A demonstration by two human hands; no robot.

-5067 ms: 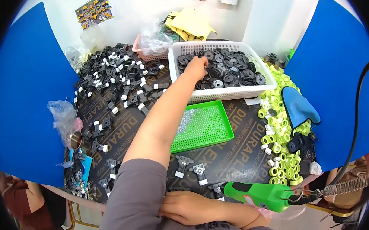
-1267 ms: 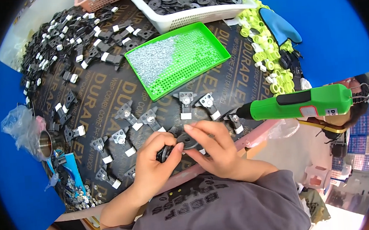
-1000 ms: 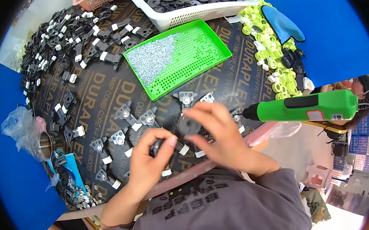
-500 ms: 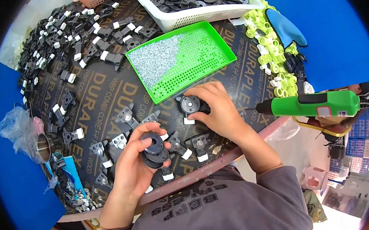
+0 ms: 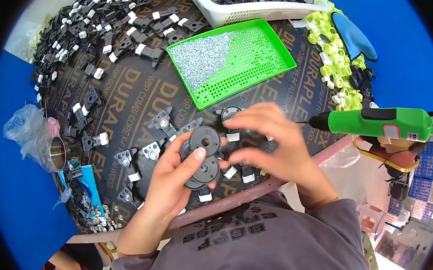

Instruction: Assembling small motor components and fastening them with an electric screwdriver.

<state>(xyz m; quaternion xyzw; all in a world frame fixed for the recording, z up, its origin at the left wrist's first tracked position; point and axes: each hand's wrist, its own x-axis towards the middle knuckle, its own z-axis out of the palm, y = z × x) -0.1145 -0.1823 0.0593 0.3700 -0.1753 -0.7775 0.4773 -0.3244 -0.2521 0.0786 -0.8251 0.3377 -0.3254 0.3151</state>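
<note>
My left hand is closed on black plastic discs; two show, one overlapping the other, with the thumb pressed on top. To the right hovers my right hand, slightly blurred, its thumb and fingers apart with nothing between them. Just beyond its fingertips a black bracket with a white tab lies on the table, a round black disc on top of it. Around both hands are more black brackets with white tabs, several with a metal round piece at the middle. Some are partly hidden under my hands.
A green tray of small silver screws lies ahead, before a white basket of black discs. Brackets pile up far left. Yellow-green rings line the right edge, near a green electric screwdriver. A metal cup stands left.
My right hand has let go of the disc on the bracket and drawn back toward my left hand. My left hand has turned the held discs face up. The view has shifted slightly.
</note>
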